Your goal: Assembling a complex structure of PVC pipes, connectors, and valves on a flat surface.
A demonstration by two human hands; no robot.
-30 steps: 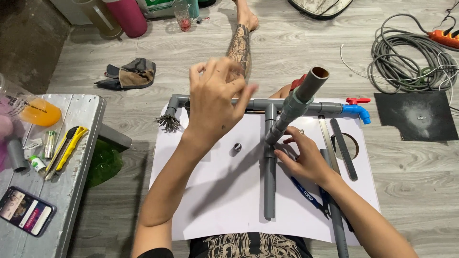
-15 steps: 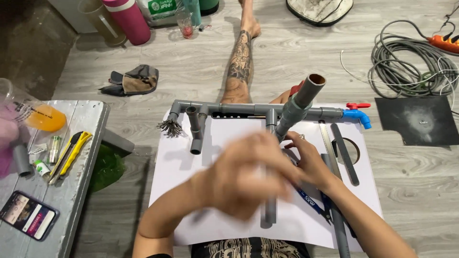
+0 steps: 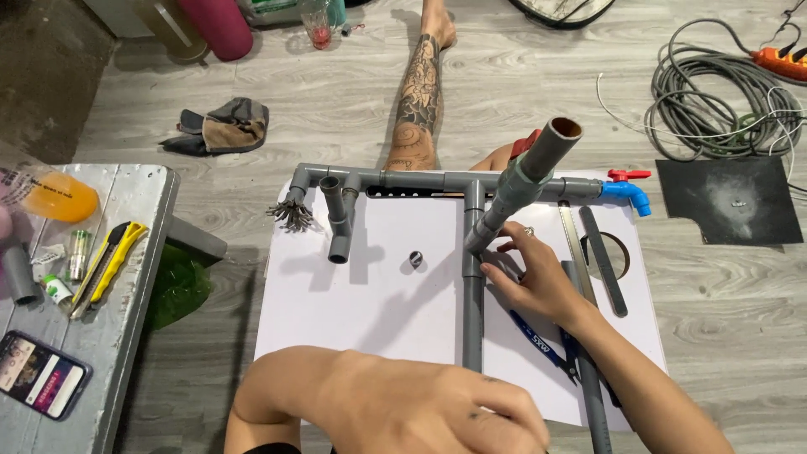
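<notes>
1. Grey bench [image 3: 126, 336], left: yellow utility knife [image 3: 108, 267], phone [image 3: 40, 374].
2. Floor: coiled grey cable [image 3: 721, 102], gloves [image 3: 220, 126], dark square mat [image 3: 730, 202].
3. Pink bottle [image 3: 214, 25], top left.

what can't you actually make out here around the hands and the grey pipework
- Left hand, head view: fingers cut off by the bottom edge, so any grip is unseen.
- Right hand, head view: fingers rest at the angled pipe; whether they clamp it is unclear.
- Small dark fitting on the white sheet: too small to identify.
- Blue-handled pliers: partly hidden under the right forearm.
</notes>
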